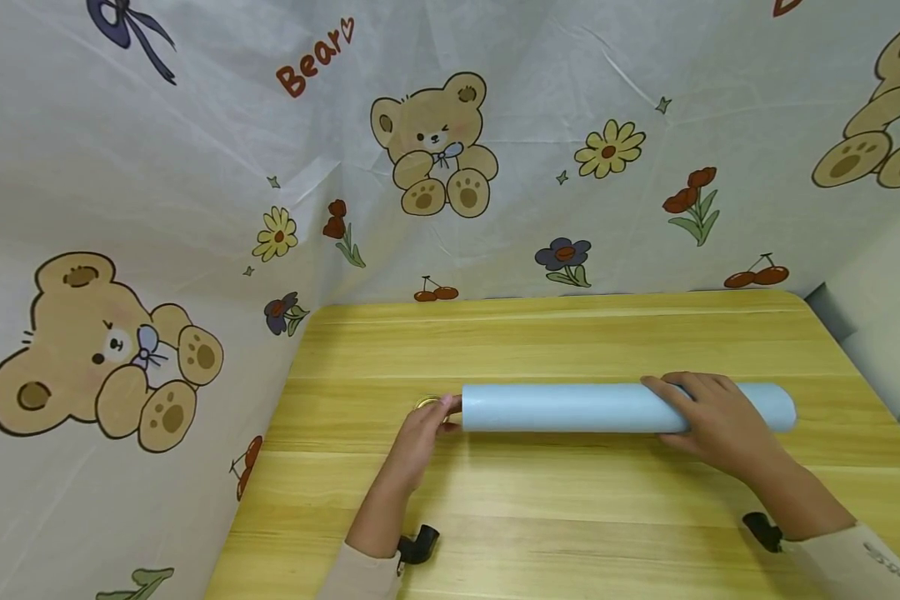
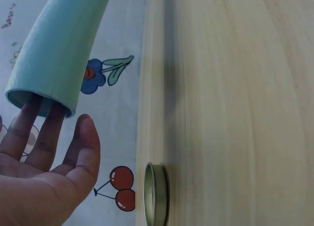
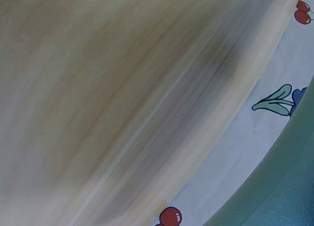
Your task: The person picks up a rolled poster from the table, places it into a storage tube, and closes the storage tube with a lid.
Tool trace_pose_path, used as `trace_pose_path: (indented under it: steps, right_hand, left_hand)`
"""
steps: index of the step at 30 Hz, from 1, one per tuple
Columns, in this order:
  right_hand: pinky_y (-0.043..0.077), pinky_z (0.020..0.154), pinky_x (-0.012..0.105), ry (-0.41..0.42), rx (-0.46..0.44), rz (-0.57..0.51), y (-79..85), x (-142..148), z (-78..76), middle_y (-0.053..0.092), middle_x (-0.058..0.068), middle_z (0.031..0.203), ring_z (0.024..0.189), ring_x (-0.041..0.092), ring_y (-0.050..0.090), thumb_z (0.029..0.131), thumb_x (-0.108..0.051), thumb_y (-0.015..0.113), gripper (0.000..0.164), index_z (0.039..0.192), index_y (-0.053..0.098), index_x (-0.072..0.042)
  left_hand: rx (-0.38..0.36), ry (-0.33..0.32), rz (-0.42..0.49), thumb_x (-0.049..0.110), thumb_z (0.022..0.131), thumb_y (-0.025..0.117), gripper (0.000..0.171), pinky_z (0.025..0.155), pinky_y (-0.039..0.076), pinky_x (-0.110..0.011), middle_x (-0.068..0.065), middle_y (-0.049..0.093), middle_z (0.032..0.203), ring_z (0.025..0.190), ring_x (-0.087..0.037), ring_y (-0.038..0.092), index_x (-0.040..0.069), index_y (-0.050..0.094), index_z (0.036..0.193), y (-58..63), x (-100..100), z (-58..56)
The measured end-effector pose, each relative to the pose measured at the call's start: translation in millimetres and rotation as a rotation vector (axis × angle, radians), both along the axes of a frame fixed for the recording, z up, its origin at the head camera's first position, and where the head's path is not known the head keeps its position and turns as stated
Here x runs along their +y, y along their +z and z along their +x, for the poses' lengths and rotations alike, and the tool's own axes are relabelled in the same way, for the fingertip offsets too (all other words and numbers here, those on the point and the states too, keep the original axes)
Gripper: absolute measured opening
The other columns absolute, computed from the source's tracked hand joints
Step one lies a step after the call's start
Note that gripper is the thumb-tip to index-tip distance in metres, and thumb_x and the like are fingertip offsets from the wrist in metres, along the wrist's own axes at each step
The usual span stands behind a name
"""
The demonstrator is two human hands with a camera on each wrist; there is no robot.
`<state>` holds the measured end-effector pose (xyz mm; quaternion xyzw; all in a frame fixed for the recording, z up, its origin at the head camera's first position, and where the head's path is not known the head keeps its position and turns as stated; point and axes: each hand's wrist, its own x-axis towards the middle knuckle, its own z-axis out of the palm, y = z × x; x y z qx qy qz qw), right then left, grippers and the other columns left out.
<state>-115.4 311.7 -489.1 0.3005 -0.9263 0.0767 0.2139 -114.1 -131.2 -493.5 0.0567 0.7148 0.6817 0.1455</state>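
A long light-blue tube [image 1: 555,408] is held level over the table, its left end uncapped. My right hand [image 1: 720,425] grips it near its right end, thumb on the near side and fingers over the top. In the left wrist view, two fingers of my left hand [image 2: 54,172] reach into the open mouth of the tube [image 2: 59,49], with the thumb apart from the rim. A round gold-coloured metal lid [image 2: 156,196] rests on the table, partly hidden behind my left hand in the head view. Only the tube's side [image 3: 279,186] shows in the right wrist view.
The light wood-grain table [image 1: 570,517] ends at a white cloth [image 1: 525,225] printed with bears, flowers and cherries, hanging behind it and along the left. A black wrist mount [image 1: 420,545] sits by each sleeve.
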Motion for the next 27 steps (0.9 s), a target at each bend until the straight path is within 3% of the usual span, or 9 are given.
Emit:
trace_pose_path:
  steps: [3,5,10,13,16,22,27]
  right_hand:
    - [0.048,0.086,0.059,-0.007,-0.001,-0.002,-0.9,2.0,-0.1,0.065,0.012,0.114,0.101,0.037,0.063,0.091,-0.08,0.022,0.087,0.14,0.057,-0.018]
    - [0.048,0.087,0.059,-0.01,-0.008,-0.002,-1.7,3.7,0.2,0.065,0.012,0.114,0.101,0.037,0.063,0.09,-0.08,0.021,0.087,0.14,0.057,-0.018]
    - [0.047,0.088,0.059,-0.015,-0.026,0.0,-3.1,7.5,1.5,0.065,0.013,0.115,0.103,0.038,0.063,0.089,-0.08,0.02,0.088,0.141,0.056,-0.018]
    - [0.047,0.087,0.059,-0.02,-0.02,0.006,-3.3,9.0,2.4,0.065,0.013,0.114,0.102,0.038,0.063,0.09,-0.08,0.02,0.088,0.141,0.056,-0.018]
    - [0.048,0.087,0.059,-0.024,-0.019,0.012,-4.1,10.6,2.7,0.065,0.013,0.114,0.102,0.037,0.063,0.091,-0.081,0.02,0.087,0.141,0.055,-0.018]
    - [0.047,0.089,0.058,-0.015,-0.04,0.009,-6.1,13.6,3.1,0.065,0.013,0.117,0.105,0.037,0.063,0.089,-0.081,0.03,0.086,0.143,0.054,-0.019]
    - [0.047,0.088,0.059,-0.014,-0.026,0.005,-5.7,12.1,4.0,0.065,0.013,0.115,0.103,0.037,0.063,0.09,-0.081,0.021,0.088,0.141,0.055,-0.018]
  left_hand:
    - [-0.005,0.032,0.009,0.049,0.104,0.049,0.05,0.113,0.04,-0.059,-0.009,0.062,0.138,0.135,-0.036,0.05,0.011,0.065,0.133,1.5,-4.5,-1.8]
    - [-0.013,0.063,-0.031,0.044,0.102,0.056,0.041,0.112,0.043,-0.056,-0.007,0.063,0.138,0.133,-0.034,0.053,0.017,0.067,0.132,3.0,-8.2,-3.4]
    - [0.019,0.101,-0.22,0.037,0.096,0.069,0.033,0.101,0.052,-0.046,-0.005,0.063,0.137,0.119,-0.025,0.061,0.028,0.068,0.128,6.0,-18.7,-10.2]
    - [0.051,0.099,-0.333,0.038,0.093,0.073,0.036,0.092,0.057,-0.044,-0.002,0.06,0.138,0.114,-0.029,0.062,0.032,0.067,0.129,6.7,-25.3,-14.7]
    - [0.067,0.079,-0.429,0.035,0.093,0.074,0.04,0.093,0.056,-0.049,0.002,0.056,0.144,0.121,-0.036,0.06,0.035,0.065,0.131,8.3,-30.0,-17.4]
    - [0.154,0.001,-0.607,0.023,0.092,0.076,0.056,0.11,0.044,-0.06,-0.003,0.052,0.15,0.14,-0.038,0.047,0.021,0.057,0.144,5.3,-31.6,-24.6]
    - [0.196,-0.048,-0.784,0.027,0.091,0.078,0.07,0.108,0.046,-0.058,-0.01,0.048,0.151,0.141,-0.037,0.045,0.017,0.047,0.152,-2.3,-30.9,-32.0]
